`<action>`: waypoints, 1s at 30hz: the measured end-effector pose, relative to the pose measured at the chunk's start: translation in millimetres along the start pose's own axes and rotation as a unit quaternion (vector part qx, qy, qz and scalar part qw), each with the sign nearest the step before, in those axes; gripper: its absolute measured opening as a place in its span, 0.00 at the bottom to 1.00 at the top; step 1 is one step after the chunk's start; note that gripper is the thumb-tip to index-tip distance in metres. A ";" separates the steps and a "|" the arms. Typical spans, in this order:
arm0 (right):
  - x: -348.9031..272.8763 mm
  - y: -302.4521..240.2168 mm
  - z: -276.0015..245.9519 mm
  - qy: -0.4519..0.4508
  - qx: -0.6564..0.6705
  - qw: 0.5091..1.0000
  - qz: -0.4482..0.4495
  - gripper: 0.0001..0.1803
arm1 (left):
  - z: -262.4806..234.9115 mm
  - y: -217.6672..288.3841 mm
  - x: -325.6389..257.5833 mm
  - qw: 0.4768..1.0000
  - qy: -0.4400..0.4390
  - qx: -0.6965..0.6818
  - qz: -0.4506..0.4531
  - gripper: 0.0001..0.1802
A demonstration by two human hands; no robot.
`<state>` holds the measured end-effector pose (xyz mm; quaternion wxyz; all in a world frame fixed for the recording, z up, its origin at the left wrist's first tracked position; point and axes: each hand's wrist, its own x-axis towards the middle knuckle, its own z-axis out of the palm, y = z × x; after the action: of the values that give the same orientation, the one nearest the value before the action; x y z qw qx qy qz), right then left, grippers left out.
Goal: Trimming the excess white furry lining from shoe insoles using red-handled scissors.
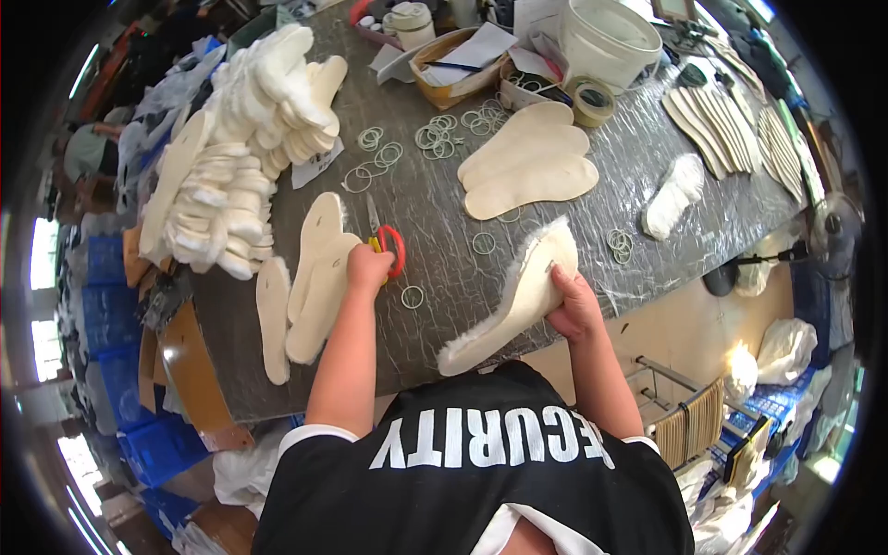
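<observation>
My right hand grips a cream insole with a fluffy white fleece edge, thumb on its smooth face. The insole is raised and tilted, its narrow end toward my chest. My left hand is closed at the handles of a pair of scissors with red and yellow grips, whose blades point away from me. It also borders the upper end of some overlapping cream insoles. Its fingertips are hidden, so what it grips does not show. Another insole lies further left.
A tall heap of fleece insoles stands at the left. Fanned insoles, pale green rings, tape and a white bucket are at the back. A fleece insole and insole rows lie right.
</observation>
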<state>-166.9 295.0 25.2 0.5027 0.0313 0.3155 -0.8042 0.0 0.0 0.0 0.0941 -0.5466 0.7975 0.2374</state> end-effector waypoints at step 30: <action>-39.8 38.6 34.1 -0.053 0.077 0.992 -0.086 0.34 | -65.1 124.6 -135.5 0.779 -0.405 -0.404 0.256 0.17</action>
<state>-106.3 296.6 48.7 0.4435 -0.0002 0.2269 -0.8671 -54.9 116.8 146.4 0.1147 -0.1638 0.6273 0.7527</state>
